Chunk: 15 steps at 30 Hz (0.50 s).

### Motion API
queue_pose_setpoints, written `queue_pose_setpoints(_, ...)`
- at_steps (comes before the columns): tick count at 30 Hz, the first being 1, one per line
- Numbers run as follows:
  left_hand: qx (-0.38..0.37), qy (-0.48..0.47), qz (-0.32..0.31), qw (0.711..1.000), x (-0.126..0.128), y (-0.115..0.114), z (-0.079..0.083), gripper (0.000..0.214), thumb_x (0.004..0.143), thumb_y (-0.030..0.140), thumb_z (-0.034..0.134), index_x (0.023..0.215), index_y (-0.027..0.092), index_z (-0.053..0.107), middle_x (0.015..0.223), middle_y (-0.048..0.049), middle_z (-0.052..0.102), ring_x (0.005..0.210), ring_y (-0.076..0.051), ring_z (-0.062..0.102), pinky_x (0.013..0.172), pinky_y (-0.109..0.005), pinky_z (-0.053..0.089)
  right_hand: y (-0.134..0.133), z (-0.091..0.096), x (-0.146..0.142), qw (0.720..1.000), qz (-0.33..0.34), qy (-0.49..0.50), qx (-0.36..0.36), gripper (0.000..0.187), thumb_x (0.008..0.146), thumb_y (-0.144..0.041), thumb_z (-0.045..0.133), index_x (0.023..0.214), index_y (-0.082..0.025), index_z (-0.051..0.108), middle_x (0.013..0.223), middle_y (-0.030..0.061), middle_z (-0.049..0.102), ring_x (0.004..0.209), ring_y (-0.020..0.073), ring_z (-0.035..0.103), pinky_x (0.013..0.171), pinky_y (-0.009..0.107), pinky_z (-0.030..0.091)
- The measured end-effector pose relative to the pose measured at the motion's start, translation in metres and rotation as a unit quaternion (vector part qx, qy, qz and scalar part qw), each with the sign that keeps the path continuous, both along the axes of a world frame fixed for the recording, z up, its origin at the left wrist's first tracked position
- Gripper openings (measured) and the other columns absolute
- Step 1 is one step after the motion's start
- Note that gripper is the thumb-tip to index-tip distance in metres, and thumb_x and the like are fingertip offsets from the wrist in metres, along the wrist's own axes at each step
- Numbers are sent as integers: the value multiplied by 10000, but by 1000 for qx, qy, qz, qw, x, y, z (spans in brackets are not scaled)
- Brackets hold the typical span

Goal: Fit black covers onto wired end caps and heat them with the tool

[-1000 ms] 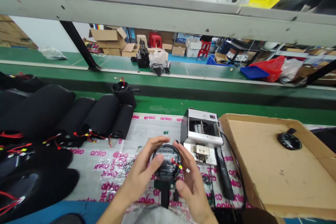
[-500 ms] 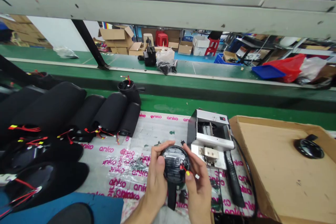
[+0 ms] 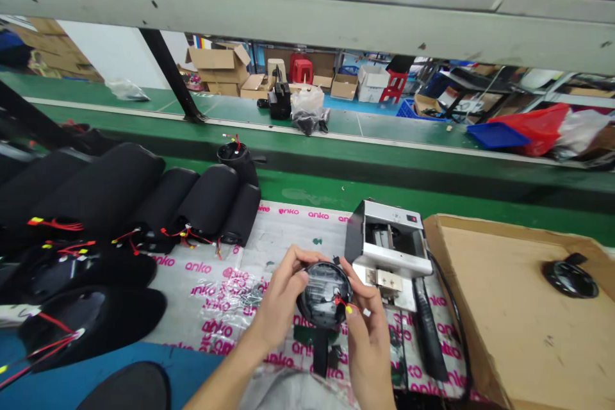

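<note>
A round black plastic part (image 3: 323,298), glossy on its inner side, is held between my two hands above the covered bench. A black strap (image 3: 320,352) hangs from it towards me. Fingers of my left hand (image 3: 283,291) curl round its left and far edge, with the thumb on the rim. My right hand (image 3: 368,317) grips the right edge, its thumb beside thin red wires (image 3: 342,300) that end in a small yellow connector (image 3: 348,310). A small black tip shows by the right index finger; what it belongs to is unclear.
Several black fabric-covered cylinders (image 3: 206,202) with red wires lie at left. A metal device (image 3: 391,243) with a black handle (image 3: 429,333) stands right of my hands. Beyond it, a cardboard tray (image 3: 523,333) holds a black ring-shaped part (image 3: 570,277). A shelf beam (image 3: 307,19) crosses above.
The left hand has shifted its hold slightly, and its forearm now reaches in more from the left. The round part stays between both hands, tilted a little differently. The camera view has moved slightly.
</note>
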<state>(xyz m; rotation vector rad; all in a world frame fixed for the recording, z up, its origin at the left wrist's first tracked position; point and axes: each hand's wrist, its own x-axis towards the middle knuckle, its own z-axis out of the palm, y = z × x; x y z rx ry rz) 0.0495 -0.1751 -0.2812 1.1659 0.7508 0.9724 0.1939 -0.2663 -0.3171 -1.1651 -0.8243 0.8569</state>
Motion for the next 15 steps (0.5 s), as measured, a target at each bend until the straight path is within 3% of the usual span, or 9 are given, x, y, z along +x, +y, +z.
queue_pose_setpoints(4, 18, 5, -95, 995, -3, 30, 0, 245, 1059, 424, 654, 1058, 187, 592, 1188, -85, 712, 1161, -250, 678, 1057, -352, 480, 0, 0, 3, 1000, 10, 13, -14, 291, 1077, -460, 742, 1298, -272, 717, 1637, 170, 589, 1504, 359, 607, 1206, 560, 564)
queue_pose_setpoints(7, 42, 1, -131, 990, 2, 34, -1, 424, 1085, 544, 534, 1148, 155, 687, 1176, -112, 729, 1131, -281, 672, 1033, -371, 487, -2, -1, -1, 1000, -22, 1, -12, 295, 1055, -426, 771, 1292, -251, 771, 1592, 170, 629, 1483, 354, 628, 1208, 525, 576)
queue_pose_setpoints(10, 66, 12, -169, 983, 3, 34, 4, 550, 1093, 537, 456, 1200, 110, 787, 1194, -144, 777, 1130, -309, 694, 1054, -381, 484, -6, 4, 0, 999, -35, -24, -15, 317, 1015, -403, 815, 1292, -248, 823, 1543, 159, 669, 1453, 359, 654, 1240, 532, 551)
queue_pose_setpoints(12, 85, 20, -195, 977, 2, 35, 7, 566, 1107, 510, 443, 1244, 103, 811, 1247, -151, 795, 1174, -316, 709, 1084, -372, 482, -12, 12, 15, 998, -28, -42, -29, 287, 998, -416, 827, 1222, -240, 860, 1493, 154, 707, 1417, 367, 681, 1214, 519, 575)
queue_pose_setpoints(15, 95, 2, -225, 970, 3, 41, 9, 626, 1123, 546, 417, 1258, 87, 821, 1261, -171, 806, 1169, -320, 735, 1063, -359, 512, -23, 27, 64, 989, -65, -111, -67, 324, 1013, -514, 776, 1061, -209, 874, 1327, 156, 791, 1295, 372, 748, 1161, 510, 606)
